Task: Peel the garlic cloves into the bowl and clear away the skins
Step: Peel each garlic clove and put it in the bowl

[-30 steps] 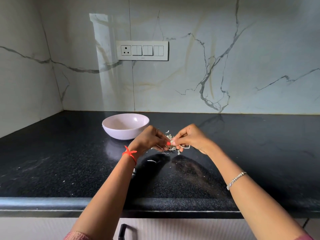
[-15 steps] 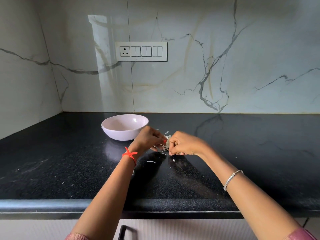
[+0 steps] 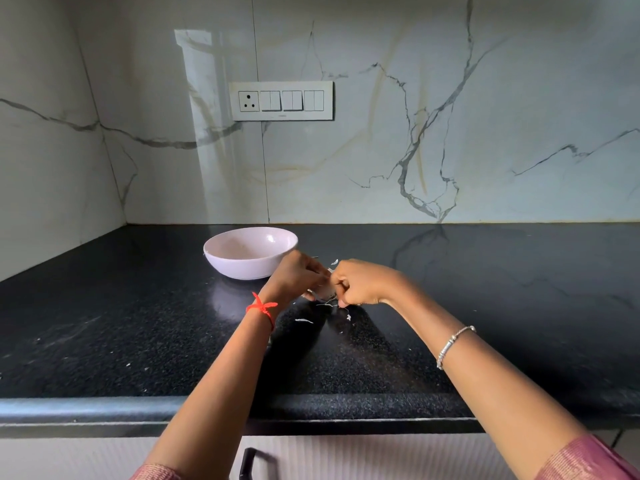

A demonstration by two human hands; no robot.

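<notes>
Hands met over the counter (image 3: 138,323) in the head view, just right of the bowl (image 3: 242,268). Both the left hand (image 3: 298,277) and the right hand (image 3: 360,284) had curled fingers and pinched a pale clove (image 3: 323,292) between them; most of the clove was hidden. Small skins (image 3: 304,320) lay on the counter under and near the hands. I think the clove could slip from the pinch and roll away if the right hand pulled hard. Light skins could also drift into the bowl, or past the near edge, which would make clearing harder.
</notes>
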